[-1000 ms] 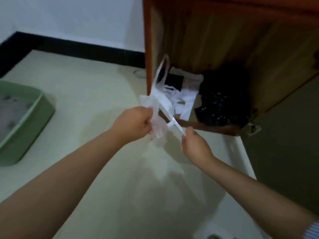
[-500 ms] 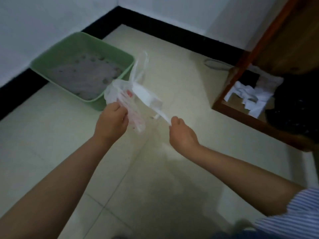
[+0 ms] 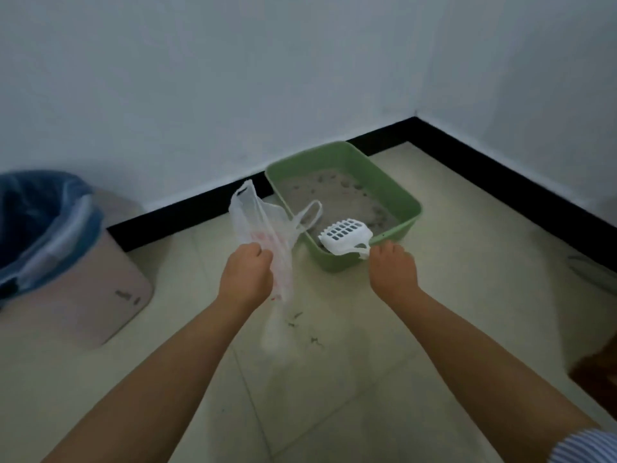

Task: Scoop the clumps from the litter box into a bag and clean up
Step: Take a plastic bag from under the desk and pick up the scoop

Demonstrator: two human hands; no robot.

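A green litter box (image 3: 399,192) stands on the tiled floor in the room's corner, holding grey litter with several dark clumps (image 3: 334,190). My left hand (image 3: 247,275) is closed around a thin clear plastic bag (image 3: 263,228), which hangs limp with its handles sticking up. My right hand (image 3: 394,270) grips the handle of a white slotted litter scoop (image 3: 345,237). The scoop's head hovers over the near corner of the box. Both hands are just in front of the box.
A pink bin (image 3: 83,295) with a blue liner (image 3: 40,222) stands at the left against the wall. A few dark specks (image 3: 300,324) lie on the floor below the bag. Black skirting runs along both walls.
The view has swung left from the wooden cabinet to the corner. The litter box is now straight ahead. My hands have moved apart, and the scoop is now free of the bag.
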